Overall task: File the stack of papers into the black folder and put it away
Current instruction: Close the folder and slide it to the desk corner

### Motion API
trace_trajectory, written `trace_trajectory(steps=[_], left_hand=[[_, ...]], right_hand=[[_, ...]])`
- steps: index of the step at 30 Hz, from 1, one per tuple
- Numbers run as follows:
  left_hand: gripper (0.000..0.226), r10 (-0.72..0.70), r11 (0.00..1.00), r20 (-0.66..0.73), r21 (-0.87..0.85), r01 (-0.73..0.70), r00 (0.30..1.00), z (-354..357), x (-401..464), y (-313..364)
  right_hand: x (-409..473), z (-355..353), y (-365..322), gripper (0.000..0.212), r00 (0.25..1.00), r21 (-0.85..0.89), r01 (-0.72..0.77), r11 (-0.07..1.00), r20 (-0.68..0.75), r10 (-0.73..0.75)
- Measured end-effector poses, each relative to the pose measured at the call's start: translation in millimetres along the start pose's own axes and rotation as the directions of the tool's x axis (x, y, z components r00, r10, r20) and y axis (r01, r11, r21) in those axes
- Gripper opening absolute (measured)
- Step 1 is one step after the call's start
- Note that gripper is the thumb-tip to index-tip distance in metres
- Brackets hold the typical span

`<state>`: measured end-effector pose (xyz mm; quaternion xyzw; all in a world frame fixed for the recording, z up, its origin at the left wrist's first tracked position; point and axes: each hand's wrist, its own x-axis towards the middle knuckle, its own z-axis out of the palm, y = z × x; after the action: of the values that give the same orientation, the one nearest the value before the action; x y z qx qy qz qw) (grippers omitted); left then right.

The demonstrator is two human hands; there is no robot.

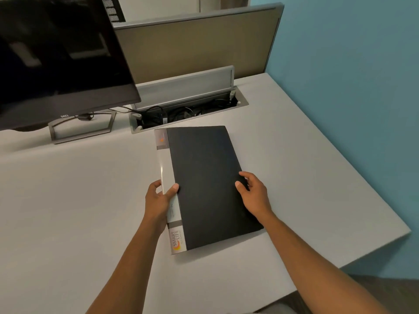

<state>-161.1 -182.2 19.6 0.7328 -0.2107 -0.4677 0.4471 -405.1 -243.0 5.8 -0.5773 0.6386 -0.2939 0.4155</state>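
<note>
A teal wall (351, 87) closes the room on the right, running down past the far right corner of the pale grey worktop (68, 211), which fills most of the view. Behind the worktop stands a tan partition panel (192, 48) with a grey frame. The worktop's right edge slants down from that panel to a corner at the lower right, beyond which dark floor (374, 288) shows (only a narrow strip of it).

At upper left a dark, switched-off monitor (56, 60) hangs over the surface on a grey open-frame stand (81, 130). Just right of the stand a cable tray (188, 109) is sunk into the worktop, its grey lid (186, 87) raised, black cables coiled inside.

The black folder (208, 184) lies closed in the middle of the worktop, its far end just short of the tray's front rim, its white spine (167, 177) to the left with a printed label at the near end. The near right corner seems slightly lifted, though I cannot tell for certain. Bare surface spreads wide to the left of the folder and in a broad band to its right, up to the slanted edge.

The left hand (158, 200) grips the spine, thumb on top and fingers curled round the edge. The right hand (254, 193) holds the folder's right edge, thumb lying on the cover, fingers curled at the edge.
</note>
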Motion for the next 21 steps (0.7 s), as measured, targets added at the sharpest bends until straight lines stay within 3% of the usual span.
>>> trace_trajectory(steps=[7, 21], left_hand=[[0.053, 0.017, 1.0, 0.047, -0.02, -0.016, 0.999, 48, 0, 12], [0.038, -0.047, 0.999, 0.072, -0.022, 0.049, 0.996, 224, 7, 41]], right_hand=[[28, -44, 1, 0.038, 0.984, 0.046, -0.101, 0.994, -0.144, 0.107], [128, -177, 58, 0.041, 0.988, 0.003, -0.088, 0.996, -0.131, 0.088]])
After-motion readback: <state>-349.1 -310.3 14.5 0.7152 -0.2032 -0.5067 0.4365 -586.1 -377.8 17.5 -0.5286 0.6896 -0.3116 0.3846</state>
